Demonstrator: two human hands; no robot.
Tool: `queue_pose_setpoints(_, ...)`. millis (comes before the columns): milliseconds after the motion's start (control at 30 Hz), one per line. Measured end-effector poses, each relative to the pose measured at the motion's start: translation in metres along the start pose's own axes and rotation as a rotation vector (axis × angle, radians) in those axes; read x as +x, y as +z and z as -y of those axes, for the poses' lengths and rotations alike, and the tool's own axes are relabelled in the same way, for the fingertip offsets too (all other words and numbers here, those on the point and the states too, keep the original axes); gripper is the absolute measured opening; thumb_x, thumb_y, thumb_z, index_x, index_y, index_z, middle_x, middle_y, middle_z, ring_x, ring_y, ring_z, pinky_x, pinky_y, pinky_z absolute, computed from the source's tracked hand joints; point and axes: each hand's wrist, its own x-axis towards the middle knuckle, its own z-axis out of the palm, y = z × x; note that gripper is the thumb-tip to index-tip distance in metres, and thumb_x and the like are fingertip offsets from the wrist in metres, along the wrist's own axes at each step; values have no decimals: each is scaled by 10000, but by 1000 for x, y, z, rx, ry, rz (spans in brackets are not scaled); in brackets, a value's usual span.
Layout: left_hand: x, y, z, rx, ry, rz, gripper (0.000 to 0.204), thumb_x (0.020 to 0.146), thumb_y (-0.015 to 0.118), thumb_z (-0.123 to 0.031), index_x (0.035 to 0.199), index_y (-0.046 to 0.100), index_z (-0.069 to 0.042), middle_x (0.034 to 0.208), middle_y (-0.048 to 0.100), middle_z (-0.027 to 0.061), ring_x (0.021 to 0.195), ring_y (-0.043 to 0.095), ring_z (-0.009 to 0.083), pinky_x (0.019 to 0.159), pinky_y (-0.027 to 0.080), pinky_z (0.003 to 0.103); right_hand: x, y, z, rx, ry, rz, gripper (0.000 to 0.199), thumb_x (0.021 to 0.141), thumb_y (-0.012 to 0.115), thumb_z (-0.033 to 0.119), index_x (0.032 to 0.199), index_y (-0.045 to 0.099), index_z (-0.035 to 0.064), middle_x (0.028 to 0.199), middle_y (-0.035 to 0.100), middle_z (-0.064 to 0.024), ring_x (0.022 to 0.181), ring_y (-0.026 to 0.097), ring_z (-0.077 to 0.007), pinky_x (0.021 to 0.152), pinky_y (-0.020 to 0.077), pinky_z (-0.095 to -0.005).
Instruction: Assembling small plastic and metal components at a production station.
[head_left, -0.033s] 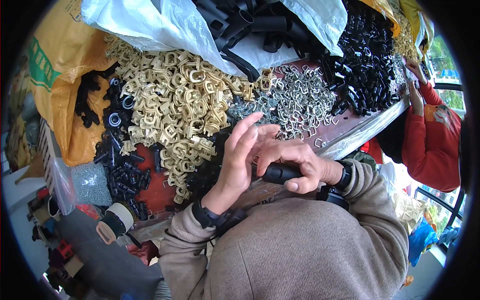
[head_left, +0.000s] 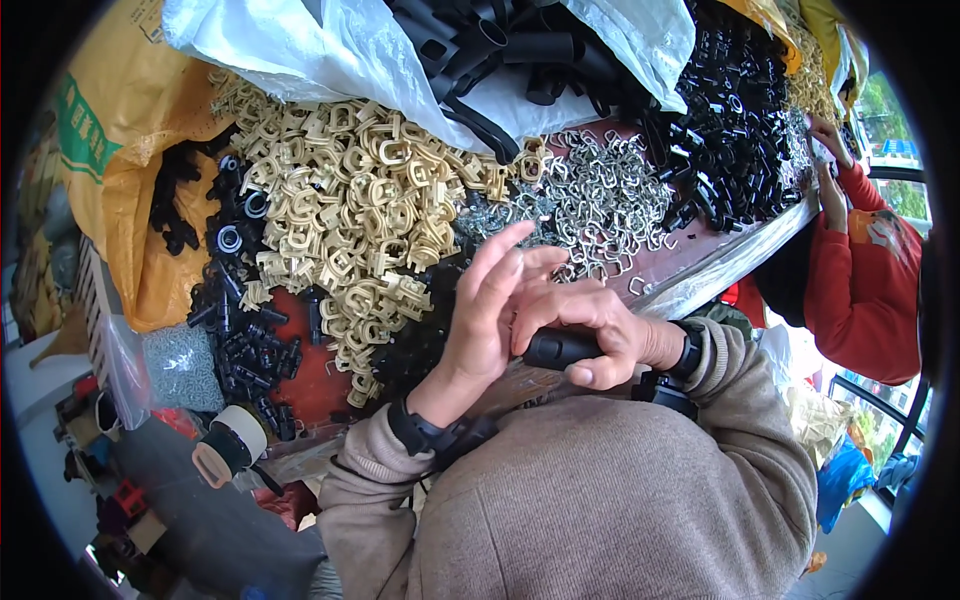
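Note:
My right hand [head_left: 590, 318] is closed round a short black plastic tube-like piece [head_left: 560, 349], held level above the table's near edge. The piece has a smooth, rounded body with a small recess on its side. Its left end meets the palm side of my left hand [head_left: 488, 315], and the contact point is partly hidden. The fingers of my left hand are stretched out and spread, pointing up and to the right. Just beyond both hands lie a heap of cream plastic buckle-shaped parts [head_left: 350, 210] and a pile of bent metal clips [head_left: 610, 195].
White plastic sheeting [head_left: 300, 50] at the back holds large black tubes [head_left: 535, 48]. Black fittings [head_left: 725, 130] are heaped at the right and more [head_left: 255, 365] at the left. A tape roll [head_left: 235, 438] hangs by the near left edge. A co-worker in red [head_left: 865, 280] works at the right.
My left hand has shifted very slightly to the right, closer against the black piece. The piece in my right hand has moved a touch to the left.

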Motion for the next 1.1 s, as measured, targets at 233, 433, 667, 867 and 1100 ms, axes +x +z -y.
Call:
queue_pose_setpoints(233, 3, 12, 3, -95, 78, 87, 571, 817, 314, -407, 1206, 274, 8, 1095, 456, 188, 1017, 447, 224, 919, 269, 304, 7, -1, 5, -62, -57, 62, 315, 674, 573, 269, 822, 518, -4, 783, 545, -87, 737, 542, -210, 677, 428, -294)
queue_pose_setpoints(433, -6, 22, -14, 158, 251, 156, 603, 796, 353, -431, 1193, 289, 18, 1125, 426, 184, 1044, 427, 234, 924, 265, 317, 14, -14, 23, 83, -28, 191, 378, 679, 587, 330, 832, 527, -10, 772, 556, -94, 701, 548, -219, 655, 438, -311)
queue_pose_setpoints(667, -60, 61, -65, -87, 824, 441, 341, 816, 408, -314, 780, 522, 5, 584, 502, 113, 471, 501, 286, 512, 429, 379, -25, -63, 58, 141, 51, 368, 569, 657, 578, 492, 830, 554, -50, 729, 568, -117, 613, 548, -217, 552, 422, -298)
queue_pose_setpoints(867, -83, 53, -69, -184, 719, 528, 291, 814, 428, -271, 827, 516, 6, 668, 513, 127, 530, 515, 286, 555, 435, 351, -190, -72, 66, 70, 657, -291, 515, 658, 564, 456, 787, 557, -42, 680, 578, -115, 609, 546, -173, 575, 424, -254)
queue_pose_setpoints(1100, -89, 52, -70, -375, 558, 678, 245, 811, 451, -220, 882, 509, 7, 766, 525, 143, 598, 530, 286, 604, 441, 318, -407, -44, 17, -454, 1370, -906, 301, 723, 576, 221, 907, 544, -15, 738, 577, -79, 672, 536, -147, 637, 414, -230)
